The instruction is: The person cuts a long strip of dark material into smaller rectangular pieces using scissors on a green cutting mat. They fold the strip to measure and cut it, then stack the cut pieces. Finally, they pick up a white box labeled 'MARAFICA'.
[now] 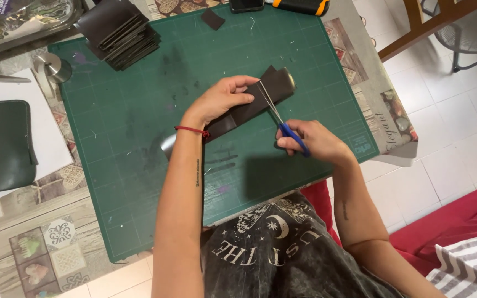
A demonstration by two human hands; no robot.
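- My left hand [224, 99] lies flat, fingers closed together, pressing a long dark strip [249, 107] down on the green mat [139, 110].
- My right hand [310, 142] is closed around the blue handles of the scissors [280, 118]; the blades point far and left, across the strip just beside my left fingertips.
- The strip runs slantwise over the middle of the mat, its far right end past the blades and its near left end curling up by my left wrist, which wears a red cord [191, 130].
- A stack [120, 33] of dark flat pieces sits on the far left corner of the mat.
- One small dark scrap [212, 19] lies near the mat's far edge.
- Left of the mat, a dark pouch [4, 143] rests on a white sheet [51, 138].
- A metal tape holder [56, 69] stands just beside the mat's far left corner.
- At the far left corner of the table lies a clear glossy packet [23, 19] with dark contents and a small label at its edge.
- At the far edge sit a black phone [247, 5] and a black tool with an orange end [305, 6].
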